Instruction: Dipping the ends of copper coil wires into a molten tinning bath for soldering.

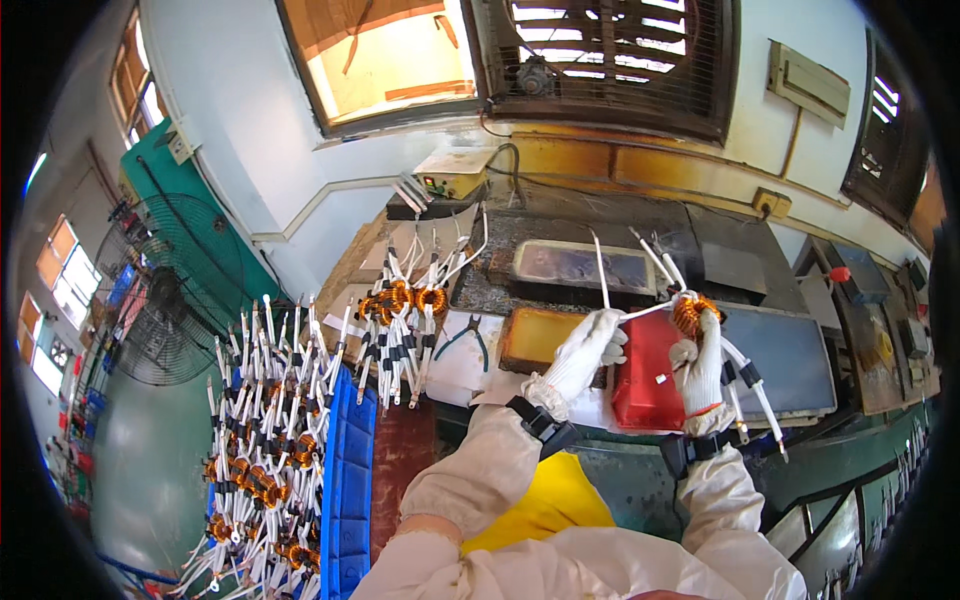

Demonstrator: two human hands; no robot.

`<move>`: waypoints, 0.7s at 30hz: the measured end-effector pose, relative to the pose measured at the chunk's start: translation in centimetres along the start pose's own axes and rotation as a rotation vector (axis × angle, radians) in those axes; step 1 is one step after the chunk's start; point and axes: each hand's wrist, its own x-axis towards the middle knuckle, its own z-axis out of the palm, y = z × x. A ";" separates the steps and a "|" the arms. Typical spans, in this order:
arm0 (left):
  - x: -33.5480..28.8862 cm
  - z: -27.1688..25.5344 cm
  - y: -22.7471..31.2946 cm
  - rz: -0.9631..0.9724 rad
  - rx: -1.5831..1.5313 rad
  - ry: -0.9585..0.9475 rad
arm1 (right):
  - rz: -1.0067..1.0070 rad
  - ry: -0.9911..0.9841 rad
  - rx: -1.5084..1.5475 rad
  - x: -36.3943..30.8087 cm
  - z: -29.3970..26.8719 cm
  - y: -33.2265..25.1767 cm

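Right now your right hand (698, 368), gloved in white, is clenched around a copper-wound coil (692, 312), which sits just above the fist at about two o'clock from the frame's centre; the glove hides the lower half of the winding, so you cannot tell how the fingers sit on it. White-sleeved leads with black bands (750, 385) trail from the coil down past your wrist toward four o'clock, and their ends blur against the dark bench edge. Your left hand (588, 348) pinches one thin white lead (645, 311) that runs across to the coil; a second lead (600, 270) rises straight up toward twelve o'clock from the fingertips. Beneath both hands lie a red tray (645, 385) and, at its nine o'clock, an amber-filled tray (530, 335), each partly covered by your gloves. Further toward nine o'clock, a bundle of finished coils (400, 310) rests on the bench with pliers (463, 338) beside it. At seven o'clock a blue crate (348, 480) holds many more coils (265, 450), tangled and cut off by the fisheye rim.
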 end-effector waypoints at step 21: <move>-6.4 7.3 -10.4 -0.262 -0.695 -0.424 | 0.714 -0.366 1.209 -13.8 -0.8 -0.3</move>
